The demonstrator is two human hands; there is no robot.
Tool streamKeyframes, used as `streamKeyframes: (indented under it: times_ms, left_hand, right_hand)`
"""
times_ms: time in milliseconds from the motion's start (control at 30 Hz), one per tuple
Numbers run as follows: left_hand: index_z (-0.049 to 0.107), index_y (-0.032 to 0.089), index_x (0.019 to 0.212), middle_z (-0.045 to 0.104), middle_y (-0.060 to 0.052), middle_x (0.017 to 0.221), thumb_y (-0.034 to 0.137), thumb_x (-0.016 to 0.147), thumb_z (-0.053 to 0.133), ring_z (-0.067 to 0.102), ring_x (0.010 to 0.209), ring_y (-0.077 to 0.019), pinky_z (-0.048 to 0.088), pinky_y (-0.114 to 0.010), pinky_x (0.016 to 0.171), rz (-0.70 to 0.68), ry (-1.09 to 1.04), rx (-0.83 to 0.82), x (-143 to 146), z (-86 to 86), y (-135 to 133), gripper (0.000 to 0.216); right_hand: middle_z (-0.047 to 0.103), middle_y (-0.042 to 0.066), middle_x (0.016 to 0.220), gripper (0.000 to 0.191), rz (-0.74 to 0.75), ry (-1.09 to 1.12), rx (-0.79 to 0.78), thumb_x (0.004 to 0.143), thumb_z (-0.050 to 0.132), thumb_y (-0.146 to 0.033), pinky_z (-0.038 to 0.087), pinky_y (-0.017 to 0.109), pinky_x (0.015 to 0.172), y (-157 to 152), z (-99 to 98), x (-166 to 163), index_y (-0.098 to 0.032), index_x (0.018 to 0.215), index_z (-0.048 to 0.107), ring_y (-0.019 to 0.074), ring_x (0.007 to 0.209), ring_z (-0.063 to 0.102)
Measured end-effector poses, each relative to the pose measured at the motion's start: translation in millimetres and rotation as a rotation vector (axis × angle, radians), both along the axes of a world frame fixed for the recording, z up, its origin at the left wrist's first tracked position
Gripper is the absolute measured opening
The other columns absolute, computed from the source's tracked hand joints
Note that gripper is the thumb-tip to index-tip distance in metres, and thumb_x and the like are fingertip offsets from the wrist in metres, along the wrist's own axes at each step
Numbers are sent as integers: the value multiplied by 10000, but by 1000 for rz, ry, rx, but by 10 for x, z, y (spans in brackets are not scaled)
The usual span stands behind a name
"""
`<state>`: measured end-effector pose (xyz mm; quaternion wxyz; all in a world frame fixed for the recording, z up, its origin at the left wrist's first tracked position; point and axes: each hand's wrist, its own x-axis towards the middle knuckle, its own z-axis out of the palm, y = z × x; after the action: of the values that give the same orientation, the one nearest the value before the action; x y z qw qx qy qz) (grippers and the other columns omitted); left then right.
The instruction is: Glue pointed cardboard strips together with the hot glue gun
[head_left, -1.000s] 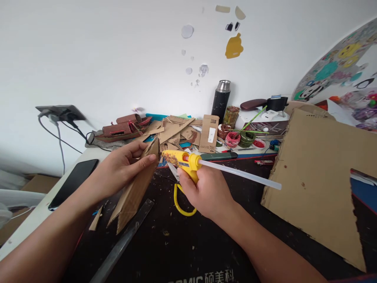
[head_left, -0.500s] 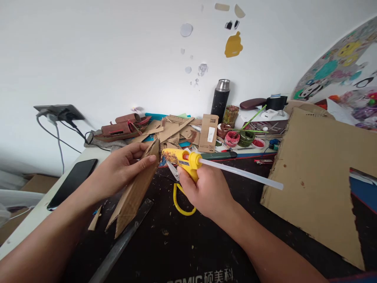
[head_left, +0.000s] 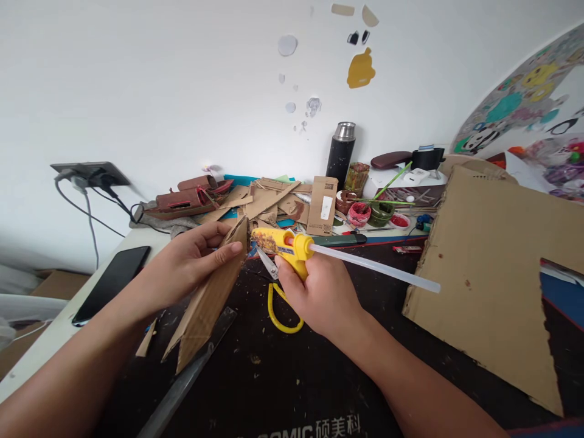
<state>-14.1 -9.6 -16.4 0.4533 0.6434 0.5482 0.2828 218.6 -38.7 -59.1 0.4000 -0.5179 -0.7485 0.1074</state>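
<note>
My left hand (head_left: 201, 255) grips a folded cardboard piece (head_left: 207, 304), thumb on its near face and fingers behind, the piece tilted above the dark mat. In my right hand (head_left: 322, 292) is a yellow hot glue gun (head_left: 278, 243), its brown-stained front end at the cardboard's far edge. Whether the nozzle touches the edge I cannot tell. A long translucent glue stick (head_left: 378, 267) sticks out of the gun's back. Beneath the gun lie yellow-handled scissors (head_left: 286, 330), partly hidden. A metal ruler (head_left: 187, 377) rests under the cardboard piece.
A large cardboard sheet (head_left: 483, 280) covers the right side. Behind are cardboard scraps (head_left: 264, 201), open paint jars (head_left: 359, 214), a black thermos (head_left: 341, 152) and a brown model boat (head_left: 187, 201). A phone (head_left: 112, 285) lies at left, near a wall socket (head_left: 91, 173) with cables.
Almost nothing differs. The cardboard piece's near end has shifted very slightly; both hands keep their holds, and the glue gun stays at the far edge.
</note>
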Motion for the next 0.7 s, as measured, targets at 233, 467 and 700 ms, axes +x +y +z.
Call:
streamKeyframes:
  times_ms: [233, 467, 700]
  left_hand:
    - [685, 210, 1059, 709, 4, 944, 566, 884, 752, 627, 829, -171, 509, -231, 676, -12, -74, -14, 27, 3, -10, 402]
    - [704, 221, 1077, 732, -11, 998, 554, 906, 736, 642, 869, -185, 518, -231, 690, -25, -74, -19, 23, 8, -33, 376]
    - [700, 224, 1045, 708, 10, 957, 567, 908, 732, 628, 836, -165, 507, -214, 682, -17, -49, -14, 0, -17, -21, 370]
  right_hand:
    - [429, -16, 513, 399, 12, 22, -14, 985, 543, -372, 241, 319, 533, 12, 12, 10, -221, 621, 487, 137, 471, 366]
    - [423, -19, 513, 419, 7, 6, -31, 996, 542, -388, 231, 320, 532, 7, 11, 10, -230, 620, 446, 136, 469, 361]
    - [441, -14, 526, 418, 11, 13, -37, 993, 532, -383, 231, 320, 540, 13, 26, 15, -230, 619, 427, 139, 488, 380]
